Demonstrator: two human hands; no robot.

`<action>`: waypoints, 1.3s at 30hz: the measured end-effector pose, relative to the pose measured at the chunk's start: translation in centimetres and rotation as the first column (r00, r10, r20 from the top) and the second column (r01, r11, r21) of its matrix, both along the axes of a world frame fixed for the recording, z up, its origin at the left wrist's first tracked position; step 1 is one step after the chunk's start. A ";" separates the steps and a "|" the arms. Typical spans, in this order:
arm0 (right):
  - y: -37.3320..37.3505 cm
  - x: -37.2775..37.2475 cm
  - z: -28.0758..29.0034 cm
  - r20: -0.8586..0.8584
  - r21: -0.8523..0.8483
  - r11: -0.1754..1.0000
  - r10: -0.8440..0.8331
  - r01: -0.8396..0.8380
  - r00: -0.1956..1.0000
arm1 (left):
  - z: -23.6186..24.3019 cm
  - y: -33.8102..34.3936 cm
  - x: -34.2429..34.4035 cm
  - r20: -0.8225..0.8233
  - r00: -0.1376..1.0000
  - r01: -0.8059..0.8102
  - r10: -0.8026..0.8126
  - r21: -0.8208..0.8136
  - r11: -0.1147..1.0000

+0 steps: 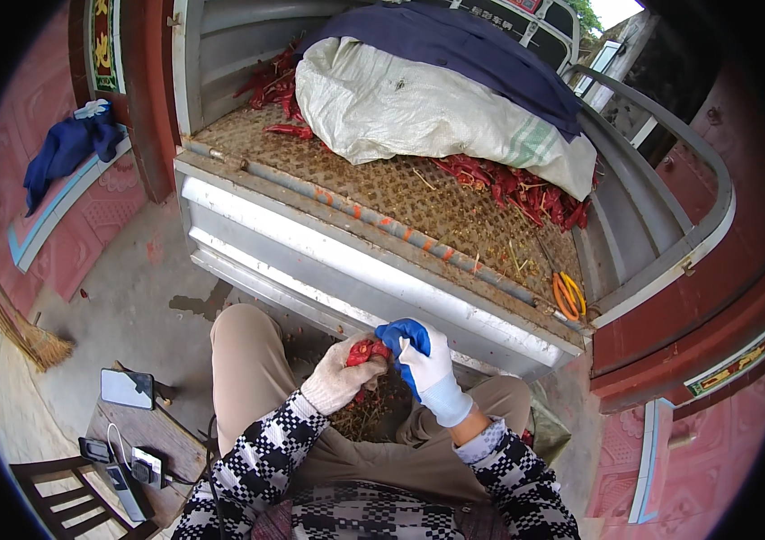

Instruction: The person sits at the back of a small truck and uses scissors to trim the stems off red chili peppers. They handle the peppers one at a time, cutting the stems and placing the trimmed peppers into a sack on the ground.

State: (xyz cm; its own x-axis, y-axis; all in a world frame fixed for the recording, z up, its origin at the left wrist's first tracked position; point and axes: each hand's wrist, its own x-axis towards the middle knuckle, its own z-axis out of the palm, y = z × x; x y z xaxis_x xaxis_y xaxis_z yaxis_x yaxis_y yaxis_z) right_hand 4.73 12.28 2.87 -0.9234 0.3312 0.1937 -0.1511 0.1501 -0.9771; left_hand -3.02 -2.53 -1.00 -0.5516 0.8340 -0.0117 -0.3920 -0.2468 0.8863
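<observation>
My left hand, in a cream knit glove, is closed around several red dried chili peppers. Close beside them is my right hand, in a blue-and-white glove. Its fingers are pinched together at the right end of the peppers, and whatever lies between the fingertips is too small to name. Both hands are above my lap, between my knees. Below them, dry stalks and plant scraps show between my legs.
In front stands a metal truck bed with its tailgate lowered. It holds more red chilies under a white woven sack and dark cloth. Orange-handled scissors lie at its right edge. A wooden bench with phones and a broom are left.
</observation>
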 end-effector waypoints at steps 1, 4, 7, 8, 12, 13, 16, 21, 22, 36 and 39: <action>0.0 0.2 0.0 0.043 -0.088 0.996 0.001 0.002 0.999 | 0.0 0.0 0.1 -0.010 1.000 -0.008 0.008 -0.009 1.000; -0.1 0.3 -0.1 0.109 -0.273 0.961 0.000 0.030 0.994 | 0.1 0.2 0.3 -0.093 0.995 -0.042 0.035 -0.072 0.996; -0.3 0.5 0.2 0.196 -0.375 0.922 -0.016 0.090 0.981 | 0.3 0.4 0.6 -0.171 0.984 -0.078 0.058 -0.113 0.990; -0.3 0.6 0.3 0.218 -0.415 0.904 -0.007 0.100 0.976 | 0.3 0.4 0.7 -0.206 0.976 -0.090 0.066 -0.107 0.990; 0.0 1.0 -0.4 0.230 -0.481 0.871 0.021 0.095 0.973 | 0.0 0.5 0.7 -0.328 0.943 -0.109 0.062 -0.125 0.986; 0.1 1.2 -0.9 0.230 -0.447 0.889 0.005 0.101 0.973 | -0.3 0.5 0.6 -0.355 0.934 -0.108 0.052 -0.141 0.984; 1.1 1.6 0.2 0.115 0.167 0.978 -0.143 0.123 0.983 | -0.6 0.1 0.5 -0.178 0.981 -0.092 0.078 -0.072 0.993; 2.0 2.1 3.3 0.056 0.786 0.619 -0.055 -0.011 0.997 | -2.2 1.8 0.0 -0.519 0.847 -0.143 0.116 -0.012 0.990; 1.8 1.8 3.6 0.050 0.821 0.571 -0.016 -0.032 0.999 | -2.8 1.3 0.1 -0.390 0.919 -0.077 0.061 -0.027 0.997; -0.2 1.2 -0.7 0.265 -0.487 0.859 -0.029 0.160 0.964 | -0.4 0.5 -0.1 -0.656 0.750 -0.211 0.084 -0.117 0.971; -0.4 1.3 -0.6 0.302 -0.671 0.712 0.006 0.208 0.953 | 0.3 0.8 0.4 -0.689 0.711 -0.244 0.141 -0.052 0.968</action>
State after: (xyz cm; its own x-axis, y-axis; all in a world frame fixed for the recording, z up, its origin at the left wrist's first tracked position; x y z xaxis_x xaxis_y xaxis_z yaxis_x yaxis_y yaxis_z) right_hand 6.03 11.92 2.32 -0.8539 0.3663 -0.3696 0.1009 -0.5801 -0.8082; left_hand -2.66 -1.69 -0.74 -0.6029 0.7273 0.3278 0.3663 -0.1126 0.9237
